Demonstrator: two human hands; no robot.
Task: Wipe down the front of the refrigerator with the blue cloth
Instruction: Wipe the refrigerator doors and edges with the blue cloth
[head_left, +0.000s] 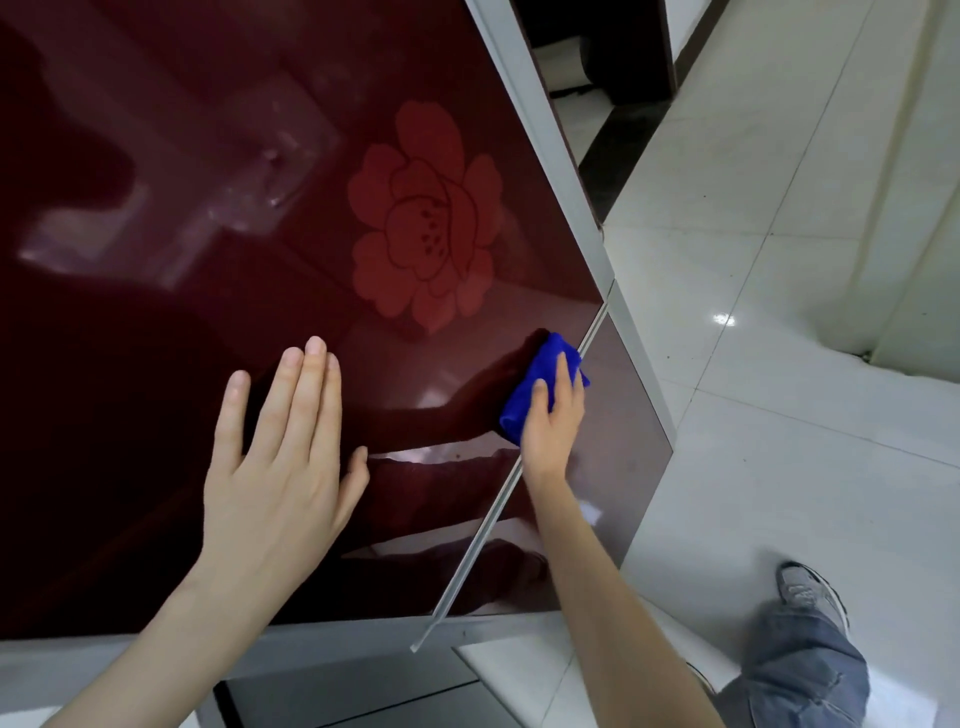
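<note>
Head view: the right hand (551, 415) presses the bunched blue cloth (530, 392) against the glossy maroon refrigerator front (208, 156), beside the door seam (498, 506); the left hand (280, 462) lies flat, fingers spread (probably bracing the door).

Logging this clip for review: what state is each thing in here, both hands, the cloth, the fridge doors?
left hand: open, flat on the dark red door, empty.
right hand: pressing the cloth to the door.
blue cloth: bunched, against the glossy front by the seam.
refrigerator front: glossy, reflective, flower print visible.
door seam: both doors look closed.
</note>
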